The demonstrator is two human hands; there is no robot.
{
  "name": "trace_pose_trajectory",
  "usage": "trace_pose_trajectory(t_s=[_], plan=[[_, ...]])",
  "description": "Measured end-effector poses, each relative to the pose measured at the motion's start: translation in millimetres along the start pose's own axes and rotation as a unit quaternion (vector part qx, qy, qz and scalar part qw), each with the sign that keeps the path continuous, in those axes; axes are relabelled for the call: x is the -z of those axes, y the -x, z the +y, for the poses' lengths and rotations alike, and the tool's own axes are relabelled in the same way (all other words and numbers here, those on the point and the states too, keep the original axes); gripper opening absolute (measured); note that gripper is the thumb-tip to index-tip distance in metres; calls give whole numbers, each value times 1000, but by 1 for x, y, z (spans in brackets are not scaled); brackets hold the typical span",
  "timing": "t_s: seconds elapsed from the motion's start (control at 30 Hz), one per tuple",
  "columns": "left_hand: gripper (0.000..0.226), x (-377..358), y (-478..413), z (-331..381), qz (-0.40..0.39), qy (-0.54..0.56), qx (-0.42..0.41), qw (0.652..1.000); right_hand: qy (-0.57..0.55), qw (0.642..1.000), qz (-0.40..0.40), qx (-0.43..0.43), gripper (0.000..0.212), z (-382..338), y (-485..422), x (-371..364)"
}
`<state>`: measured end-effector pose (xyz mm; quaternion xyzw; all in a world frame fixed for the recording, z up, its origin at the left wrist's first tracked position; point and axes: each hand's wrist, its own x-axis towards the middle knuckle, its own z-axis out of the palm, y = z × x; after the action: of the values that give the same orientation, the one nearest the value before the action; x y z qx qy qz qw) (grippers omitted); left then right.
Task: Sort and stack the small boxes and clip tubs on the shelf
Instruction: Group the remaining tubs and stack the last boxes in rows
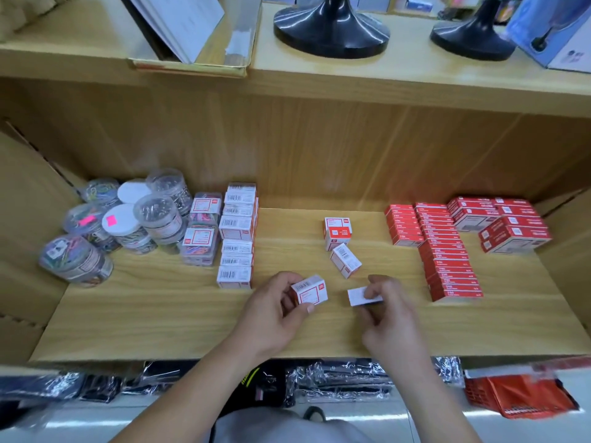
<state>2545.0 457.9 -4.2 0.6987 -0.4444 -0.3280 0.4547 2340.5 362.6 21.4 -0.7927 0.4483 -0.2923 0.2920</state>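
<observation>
My left hand (275, 302) grips a small white-and-red box (310, 290) just above the wooden shelf (192, 321). My right hand (388, 306) pinches another small white box (356, 297) beside it. Behind them a loose box (345, 260) lies tilted, and a short stack of two boxes (337, 232) stands further back. A tidy row of stacked white-and-red boxes (238, 238) runs along the left. Clear clip tubs (128, 219) cluster at the far left, one tub (75, 260) lying on its side.
Flat red boxes (447, 257) stand in rows at the right, with larger red-and-white boxes (505, 223) behind them. Two clear cases of coloured clips (201, 231) sit beside the white row. Black lamp bases (331, 30) stand on the upper shelf. Wrapped packs (339, 382) fill the shelf below.
</observation>
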Motion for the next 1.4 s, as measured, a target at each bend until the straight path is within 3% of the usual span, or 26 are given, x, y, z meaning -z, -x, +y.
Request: trace_pose_trajectory(t_s=[0.2, 0.3, 0.47, 0.63, 0.73, 0.83, 0.97, 1.1, 1.23, 1.4], plan=[[36, 3, 0, -3, -2, 13, 10, 1000, -145, 988, -12, -56, 37, 7, 11, 9], [33, 3, 2, -2, -6, 32, 9, 999, -166, 985, -2, -52, 36, 4, 16, 13], [32, 4, 1, -1, -17, 47, 14, 999, 40, 995, 37, 83, 55, 8, 21, 12], [34, 5, 0, 2, -9, 52, 13, 999, 21, 999, 45, -2, 58, 8, 23, 17], [39, 3, -1, 1, 5, 57, 23, 998, 72, 996, -2, -51, 71, 12, 22, 20], [41, 2, -1, 3, 5, 45, 21, 999, 93, 994, -39, -40, 61, 16, 20, 21], [40, 5, -1, 4, 5, 41, 21, 999, 26, 998, -30, -49, 45, 10, 15, 24], [41, 6, -1, 4, 10, 53, 25, 998, -157, 977, -59, -131, 47, -5, 7, 26], [43, 5, -3, -1, 3, 74, 29, 997, -199, 965, -64, -159, 57, -6, -2, 25], [48, 7, 1, 3, -9, 93, 17, 996, -204, 961, -51, -181, 36, -12, -19, 25]])
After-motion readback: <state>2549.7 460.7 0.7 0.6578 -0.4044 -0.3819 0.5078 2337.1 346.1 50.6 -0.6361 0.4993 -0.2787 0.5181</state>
